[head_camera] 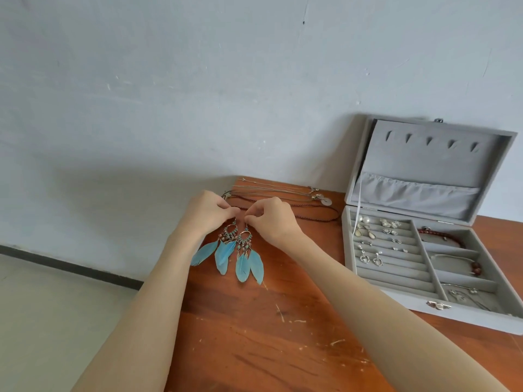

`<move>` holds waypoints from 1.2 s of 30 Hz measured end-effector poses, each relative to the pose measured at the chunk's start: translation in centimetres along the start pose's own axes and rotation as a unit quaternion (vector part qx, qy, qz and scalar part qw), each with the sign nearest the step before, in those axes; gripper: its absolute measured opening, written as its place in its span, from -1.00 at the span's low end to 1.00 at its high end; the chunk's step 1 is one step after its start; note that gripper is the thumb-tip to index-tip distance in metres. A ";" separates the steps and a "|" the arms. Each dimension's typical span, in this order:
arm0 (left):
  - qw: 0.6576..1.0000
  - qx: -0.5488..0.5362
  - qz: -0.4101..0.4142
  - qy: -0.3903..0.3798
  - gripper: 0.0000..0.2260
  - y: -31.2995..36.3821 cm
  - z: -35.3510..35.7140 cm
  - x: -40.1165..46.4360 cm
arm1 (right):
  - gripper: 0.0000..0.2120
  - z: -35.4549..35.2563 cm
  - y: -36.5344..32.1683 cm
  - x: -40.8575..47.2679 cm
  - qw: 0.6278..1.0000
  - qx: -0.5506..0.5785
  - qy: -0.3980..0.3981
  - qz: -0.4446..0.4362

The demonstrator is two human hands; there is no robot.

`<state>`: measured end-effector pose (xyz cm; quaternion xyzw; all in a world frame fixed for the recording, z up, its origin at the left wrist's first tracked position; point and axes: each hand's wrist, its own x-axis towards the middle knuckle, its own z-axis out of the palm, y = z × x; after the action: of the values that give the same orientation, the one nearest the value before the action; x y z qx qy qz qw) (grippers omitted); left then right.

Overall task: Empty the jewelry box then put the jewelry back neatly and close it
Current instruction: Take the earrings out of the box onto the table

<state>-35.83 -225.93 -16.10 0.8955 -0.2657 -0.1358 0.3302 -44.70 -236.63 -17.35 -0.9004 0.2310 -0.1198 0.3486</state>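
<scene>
**Feather earrings being laid out; most of the box not yet emptied**

Both hands work at the far left of the scratched brown wooden worktop (283,349). The left hand (210,212) pinches the hook of one blue feather drop earring (223,250), and the right hand (271,219) pinches the hook of its twin (247,261); the feathers lie fanned on the wood, touching each other. Just beyond the hands lie thin cord and chain necklaces (285,190), already out of the box.

The grey velvet jewelry box (396,315) stands open at the right, its lid leaning back toward the pale wall (169,80). Its ring rolls hold pearl and silver earrings (373,236), and the side compartments hold a dark red beaded bracelet (441,236) and other pieces, so the emptying looks only partly done.

Risks, as I judge them: the two earrings sit so close that their beaded dangles and feathers could tangle or crease if dragged. The left earring's outer feather lies at the worktop's left edge; a careless brush of the forearm could sweep it to the floor. The necklaces lie overlapped and may knot when lifted.
</scene>
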 end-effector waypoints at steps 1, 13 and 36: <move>1.000 0.004 -0.004 0.000 -0.81 0.1 0.1 0.1 | -0.88 0.0 0.0 0.0 1.000 -0.002 0.004 0.000; 0.991 -0.013 0.099 0.087 -0.83 2.7 1.0 -3.8 | -0.81 -4.8 0.7 -3.9 0.995 -0.037 0.073 -0.058; 0.914 0.195 0.318 0.157 -0.85 13.9 13.0 -3.9 | -0.78 -13.7 12.0 -7.1 0.972 -0.149 0.180 0.019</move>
<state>-49.88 -239.44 -16.30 0.8204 -0.5020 0.1734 0.2118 -59.98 -248.72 -16.00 -0.9015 0.3219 -0.2376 0.1650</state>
